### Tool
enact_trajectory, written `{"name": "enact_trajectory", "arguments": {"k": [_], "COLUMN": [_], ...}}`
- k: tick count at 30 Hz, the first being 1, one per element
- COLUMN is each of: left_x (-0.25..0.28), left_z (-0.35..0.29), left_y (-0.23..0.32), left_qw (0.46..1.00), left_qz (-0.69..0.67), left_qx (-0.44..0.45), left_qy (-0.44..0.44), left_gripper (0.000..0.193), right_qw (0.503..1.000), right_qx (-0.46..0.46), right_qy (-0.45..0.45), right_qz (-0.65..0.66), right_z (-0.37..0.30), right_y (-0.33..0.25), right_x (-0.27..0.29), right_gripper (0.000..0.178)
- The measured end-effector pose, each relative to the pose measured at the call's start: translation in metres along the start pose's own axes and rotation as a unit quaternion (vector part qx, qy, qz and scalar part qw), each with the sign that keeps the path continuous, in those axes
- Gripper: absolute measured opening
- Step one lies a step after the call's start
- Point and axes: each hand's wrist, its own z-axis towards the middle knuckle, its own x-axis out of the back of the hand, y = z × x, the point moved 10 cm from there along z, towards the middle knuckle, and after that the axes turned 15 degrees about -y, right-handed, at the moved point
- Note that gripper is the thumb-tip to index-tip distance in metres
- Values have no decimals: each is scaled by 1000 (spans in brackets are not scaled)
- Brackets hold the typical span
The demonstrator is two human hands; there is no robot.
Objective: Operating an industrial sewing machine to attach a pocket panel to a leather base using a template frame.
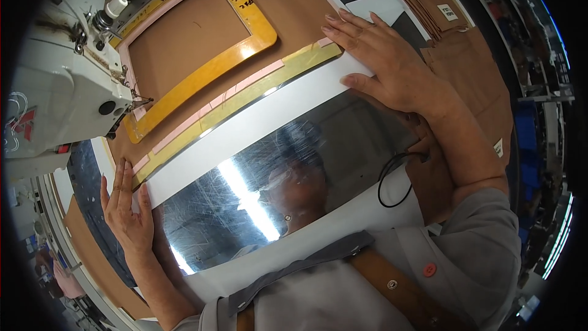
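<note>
My left hand (130, 224) lies with its fingers stretched out at the left end of a long yellow strip (239, 99) edged with pink. At the strip's other end, my right hand (392, 64) rests flat with spread fingers, the fingertips on brown fabric (294, 0). Neither hand grips anything. The strip lies along the fabric's near edge. Beyond it, a yellow template frame (205, 93) with rounded corners and handwritten marks sits on the fabric, brown cloth showing through its opening. A white band (263, 119) runs along the strip's near side.
A sewing machine head (73, 79) stands at the left, its needle area over the frame's near left corner. Nearest me is a scratched, shiny metal plate (202, 214). A black cord loop (381, 187) hangs by its right end. Folded brown pieces (422, 3) are stacked at the far right.
</note>
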Motion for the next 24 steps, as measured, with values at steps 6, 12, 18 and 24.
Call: {"name": "enact_trajectory", "arguments": {"k": [6,12,18,24], "left_x": [-1,17,7,16], "left_z": [-1,3,3,0], "left_y": [-3,8,0,-3], "left_qw": [1000,998,999,998], "left_qz": [-4,49,-33,-44], "left_qx": [-2,-4,3,-3], "left_qy": [-19,34,-16,50], "left_gripper": [39,46,47,40], "right_qw": [1000,999,1000,1000], "right_qx": [-5,-18,-19,3], "right_qy": [12,35,-7,-27], "right_qz": [-6,8,2,-3], "right_z": [-2,-1,6,3], "right_y": [2,6,-2,-8], "right_x": [1,6,8,7], "right_gripper": [69,69,67,63]}}
